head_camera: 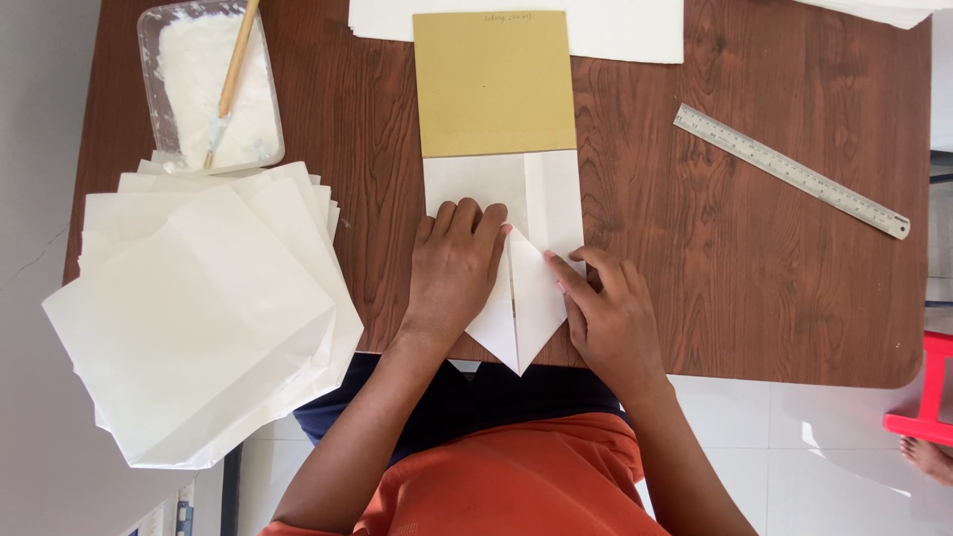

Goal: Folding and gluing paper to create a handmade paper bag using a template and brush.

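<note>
A white sheet of paper lies on the brown wooden table, folded to a point at the near edge. A tan cardboard rectangle rests on its far part. My left hand lies flat on the left fold, fingers together, pressing it down. My right hand presses the right diagonal flap with its fingertips at the crease.
A fanned pile of white paper pieces overhangs the table's left edge. A clear tray of white paste with a wooden-handled brush sits far left. A metal ruler lies at right. More white sheets lie at the far edge. A red stool and a foot are at lower right.
</note>
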